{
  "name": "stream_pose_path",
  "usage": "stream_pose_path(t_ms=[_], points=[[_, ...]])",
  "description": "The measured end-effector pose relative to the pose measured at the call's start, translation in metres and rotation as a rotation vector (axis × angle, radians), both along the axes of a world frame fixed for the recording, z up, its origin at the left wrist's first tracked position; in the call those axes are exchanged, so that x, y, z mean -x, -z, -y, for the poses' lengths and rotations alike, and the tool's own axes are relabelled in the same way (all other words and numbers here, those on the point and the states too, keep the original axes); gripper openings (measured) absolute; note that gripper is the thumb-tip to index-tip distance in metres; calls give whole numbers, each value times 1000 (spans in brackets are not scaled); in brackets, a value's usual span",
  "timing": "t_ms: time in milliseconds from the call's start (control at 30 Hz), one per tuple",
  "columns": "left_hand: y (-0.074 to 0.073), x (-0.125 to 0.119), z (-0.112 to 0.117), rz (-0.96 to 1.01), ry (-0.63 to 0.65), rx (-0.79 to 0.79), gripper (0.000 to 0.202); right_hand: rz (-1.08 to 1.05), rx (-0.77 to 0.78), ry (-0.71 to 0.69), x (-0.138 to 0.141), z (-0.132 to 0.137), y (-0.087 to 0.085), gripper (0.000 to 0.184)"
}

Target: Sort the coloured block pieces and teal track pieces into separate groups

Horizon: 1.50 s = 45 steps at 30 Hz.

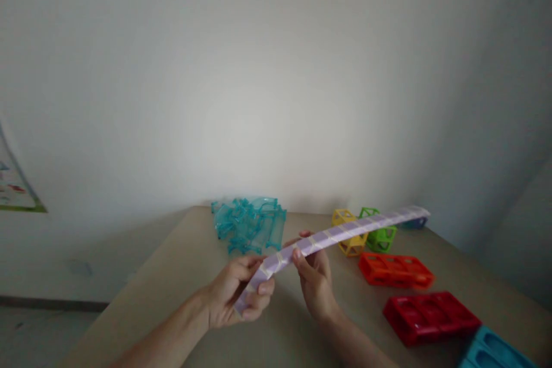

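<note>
With left hand (227, 293) and right hand (318, 288), gripping a lilac strip (333, 235), probably spacing holds to steady its free end.

One long pale-purple strip (321, 240) with lighter cross-bands, its lower end gripped by the left hand (241, 293) and its length pinched nearby by the right hand (315, 282), the far end rising rightward. On the table (164, 276): one pile of translucent teal pieces (254, 224); one yellow frame (354, 241) and one green frame (382, 236) (both partly behind the strip); one orange block (394, 269), one red block (431, 316) and one blue block (491, 351), the last cut off by the view's lower edge.
</note>
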<state>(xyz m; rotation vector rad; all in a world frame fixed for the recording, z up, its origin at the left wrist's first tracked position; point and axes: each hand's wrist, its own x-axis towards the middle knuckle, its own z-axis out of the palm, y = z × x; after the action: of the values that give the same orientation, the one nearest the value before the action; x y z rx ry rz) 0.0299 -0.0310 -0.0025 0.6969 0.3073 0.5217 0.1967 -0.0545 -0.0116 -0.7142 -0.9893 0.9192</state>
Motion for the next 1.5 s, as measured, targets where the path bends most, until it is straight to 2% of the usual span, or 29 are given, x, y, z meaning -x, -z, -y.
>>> stream_pose_path(t_ms=[100,233,367,467,533,567,600,667,767,833,933,1167,1333,1500], points=[[2,2,-4,-112,174,68,26,-47,-60,-142,1,3,-9,40],[3,1,-9,-218,243,180,21,-91,-65,-246,6,1,-35,44],[-3,11,-11,-111,318,183,20,-90,-69,-283,22,-8,-59,43],[-1,17,-13,-35,287,146,25,-82,-47,-270,36,-23,-70,41],[4,16,-14,-60,230,128,30,4,-35,-179,39,-41,-78,38],[7,14,-15,-98,195,124,31,108,-41,-86,37,-53,-84,37],[9,12,-15,-147,164,125,30,240,-57,34,33,-67,-90,37],[13,8,-16,-218,115,122,28,711,-93,378,19,-97,-107,43],[14,5,-14,-258,98,108,25,951,-121,502,-11,-137,-129,30],[13,5,-13,-260,94,95,24,1114,-148,539,-31,-154,-136,22],[12,5,-12,-272,113,69,24,1372,-161,527,-52,-166,-130,31],[10,5,-11,-320,119,-12,28,1829,-76,556,-58,-169,-81,26],[8,5,-10,-348,120,-23,29,1975,-4,623,-51,-166,-56,26],[7,4,-10,-359,120,-49,28,1993,42,675,-41,-161,-44,26]])
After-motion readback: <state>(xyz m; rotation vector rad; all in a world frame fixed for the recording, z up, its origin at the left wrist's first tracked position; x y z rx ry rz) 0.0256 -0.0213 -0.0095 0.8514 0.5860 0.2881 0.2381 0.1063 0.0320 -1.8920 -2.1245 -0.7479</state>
